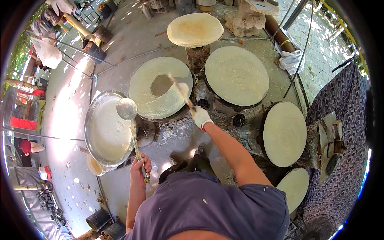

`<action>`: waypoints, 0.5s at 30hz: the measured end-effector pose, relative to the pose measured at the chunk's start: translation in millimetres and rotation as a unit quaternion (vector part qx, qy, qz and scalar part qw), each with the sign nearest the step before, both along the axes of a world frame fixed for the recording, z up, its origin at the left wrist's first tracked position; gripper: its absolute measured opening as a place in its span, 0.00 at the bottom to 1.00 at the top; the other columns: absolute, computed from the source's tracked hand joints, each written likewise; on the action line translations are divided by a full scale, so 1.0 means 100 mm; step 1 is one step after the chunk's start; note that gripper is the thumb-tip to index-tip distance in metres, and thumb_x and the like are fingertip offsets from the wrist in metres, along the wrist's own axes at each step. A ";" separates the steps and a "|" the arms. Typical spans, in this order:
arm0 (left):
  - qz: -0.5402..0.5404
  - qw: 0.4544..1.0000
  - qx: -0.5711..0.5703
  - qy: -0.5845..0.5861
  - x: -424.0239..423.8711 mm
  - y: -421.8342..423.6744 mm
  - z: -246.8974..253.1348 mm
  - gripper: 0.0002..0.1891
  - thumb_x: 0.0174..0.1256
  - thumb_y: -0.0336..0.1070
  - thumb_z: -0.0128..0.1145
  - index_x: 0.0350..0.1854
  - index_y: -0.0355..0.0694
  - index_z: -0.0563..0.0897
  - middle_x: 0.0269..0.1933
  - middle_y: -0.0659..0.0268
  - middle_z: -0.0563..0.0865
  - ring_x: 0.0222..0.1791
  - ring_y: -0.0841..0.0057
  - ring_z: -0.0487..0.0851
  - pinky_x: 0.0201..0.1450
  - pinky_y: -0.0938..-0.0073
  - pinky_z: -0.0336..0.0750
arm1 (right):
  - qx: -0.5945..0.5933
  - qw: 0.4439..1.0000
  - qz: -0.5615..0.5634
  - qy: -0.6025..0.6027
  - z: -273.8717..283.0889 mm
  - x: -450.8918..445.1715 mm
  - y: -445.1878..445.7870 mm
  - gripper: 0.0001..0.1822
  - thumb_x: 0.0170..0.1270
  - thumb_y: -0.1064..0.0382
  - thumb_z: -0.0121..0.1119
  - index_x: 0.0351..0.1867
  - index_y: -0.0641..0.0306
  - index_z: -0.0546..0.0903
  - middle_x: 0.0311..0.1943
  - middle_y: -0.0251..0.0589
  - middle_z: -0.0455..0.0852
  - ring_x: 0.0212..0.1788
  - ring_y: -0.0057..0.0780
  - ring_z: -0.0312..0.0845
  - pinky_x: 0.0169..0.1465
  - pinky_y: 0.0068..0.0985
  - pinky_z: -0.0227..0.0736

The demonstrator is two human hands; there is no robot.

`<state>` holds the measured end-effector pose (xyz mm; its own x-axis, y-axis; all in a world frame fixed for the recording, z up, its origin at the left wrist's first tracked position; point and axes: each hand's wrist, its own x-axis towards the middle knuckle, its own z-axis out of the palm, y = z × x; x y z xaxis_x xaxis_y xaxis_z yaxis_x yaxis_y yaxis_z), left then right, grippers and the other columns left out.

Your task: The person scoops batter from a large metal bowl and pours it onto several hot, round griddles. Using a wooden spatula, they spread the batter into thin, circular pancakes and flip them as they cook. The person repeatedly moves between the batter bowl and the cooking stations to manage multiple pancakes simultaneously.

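My left hand (140,168) is bare and grips the long handle of a metal ladle (126,108). The ladle's round bowl is raised over the right rim of a wide metal basin (87,141), where pale liquid batter (105,129) lies. In a white work glove, my right hand (201,117) is closed around the handle of a wooden spreader (180,87). Its blurred far end reaches over a round griddle (161,85). A pale batter layer (144,99) covers most of that griddle, leaving a grey patch bare near the middle and another strip at its right edge.
Pale round sheets cover a griddle (237,75) to the right, another (285,133) and a smaller round (294,187). Ahead, a thick stack of flatbreads (195,28) rests on a stand. A patterned cloth (336,144) hangs at right; a bucket (94,166) stands under the basin.
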<state>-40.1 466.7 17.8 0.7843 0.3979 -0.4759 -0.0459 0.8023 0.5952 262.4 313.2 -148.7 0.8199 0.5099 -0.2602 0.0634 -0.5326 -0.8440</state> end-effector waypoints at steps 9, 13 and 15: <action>0.006 0.999 -0.029 -0.022 0.01 0.20 -0.12 0.10 0.62 0.28 0.52 0.45 0.36 0.70 0.33 0.64 0.71 0.23 0.79 0.67 0.21 0.80 0.65 | -0.034 0.999 -0.003 0.020 -0.24 -0.66 -0.46 0.20 0.65 0.49 0.48 0.47 0.62 0.78 0.42 0.61 0.82 0.48 0.58 0.76 0.51 0.44 0.70; -0.001 0.999 -0.036 -0.015 0.02 0.34 -0.14 0.10 0.61 0.28 0.52 0.44 0.37 0.70 0.33 0.64 0.71 0.22 0.79 0.67 0.20 0.80 0.64 | -0.113 0.990 -0.064 -0.060 0.05 0.32 0.19 0.18 0.66 0.53 0.46 0.50 0.60 0.74 0.38 0.62 0.82 0.44 0.60 0.77 0.47 0.49 0.70; -0.012 0.999 -0.037 -0.010 0.02 0.41 -0.14 0.10 0.61 0.28 0.51 0.43 0.37 0.70 0.33 0.64 0.71 0.21 0.79 0.66 0.19 0.81 0.64 | -0.139 0.983 -0.095 -0.070 0.09 0.69 0.48 0.21 0.65 0.52 0.46 0.58 0.55 0.72 0.42 0.60 0.82 0.47 0.57 0.77 0.50 0.46 0.70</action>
<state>-38.6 507.4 3.5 0.8032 0.3433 -0.4869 -0.0384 0.8454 0.5328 331.1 361.6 -140.0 0.9314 0.2688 -0.2456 0.0451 -0.7544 -0.6549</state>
